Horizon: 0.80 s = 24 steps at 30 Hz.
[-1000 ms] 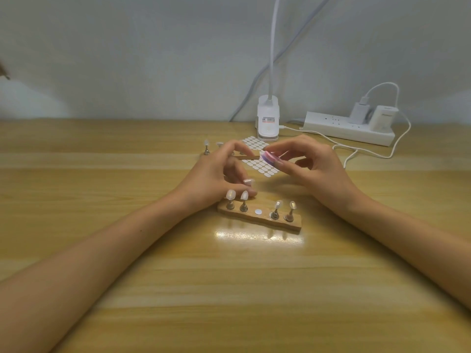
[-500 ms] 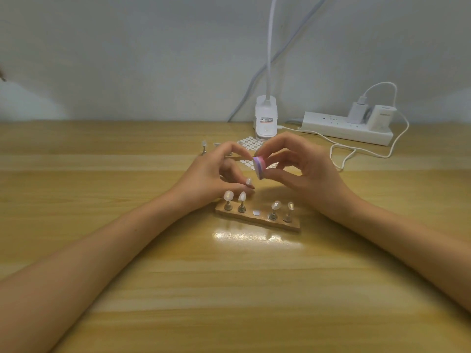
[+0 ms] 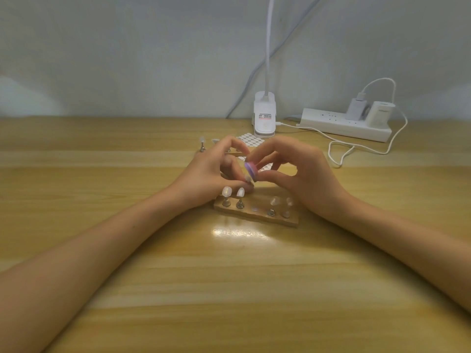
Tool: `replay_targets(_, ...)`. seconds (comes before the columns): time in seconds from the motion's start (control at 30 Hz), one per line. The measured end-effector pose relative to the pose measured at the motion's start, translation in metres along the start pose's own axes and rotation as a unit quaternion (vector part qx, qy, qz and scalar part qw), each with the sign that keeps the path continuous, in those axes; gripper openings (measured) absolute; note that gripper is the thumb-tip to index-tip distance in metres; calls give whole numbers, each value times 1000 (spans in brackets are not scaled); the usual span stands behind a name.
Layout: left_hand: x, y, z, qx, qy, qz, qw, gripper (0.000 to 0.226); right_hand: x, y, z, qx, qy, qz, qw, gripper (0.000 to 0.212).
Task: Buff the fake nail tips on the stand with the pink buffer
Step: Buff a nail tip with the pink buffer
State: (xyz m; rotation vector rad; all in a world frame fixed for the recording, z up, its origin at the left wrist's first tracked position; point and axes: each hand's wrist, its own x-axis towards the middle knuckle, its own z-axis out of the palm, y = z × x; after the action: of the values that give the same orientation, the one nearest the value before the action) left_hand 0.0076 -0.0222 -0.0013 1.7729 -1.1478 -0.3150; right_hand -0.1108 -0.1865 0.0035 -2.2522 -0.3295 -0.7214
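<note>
Head view: buffing a nail tip held just above the stand on the table.
Light, even strokes suit best. The right hand pinches the pink buffer; the left hand grips a nail tip, apparently touching the buffer.

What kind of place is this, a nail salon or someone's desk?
Probably a home or hobby desk rather than a salon: a plain wooden table against a bare wall, with a clip-on lamp, a power strip and a small wooden nail stand.
</note>
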Motion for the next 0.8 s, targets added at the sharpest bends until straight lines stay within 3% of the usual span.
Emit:
replay_targets(0.13,0,0,1,-3,-3,-2,1000,53,0,3,0,-6,-9,27,1000,13)
replay_targets(0.63,1,0,1,-6,-7,2,1000,49,0,2,0,-43,-16,-34,998,10)
replay_targets(0.8,1,-1,1,-6,-11,6,1000,50,1,3,-1,-38,-19,-8,999,10)
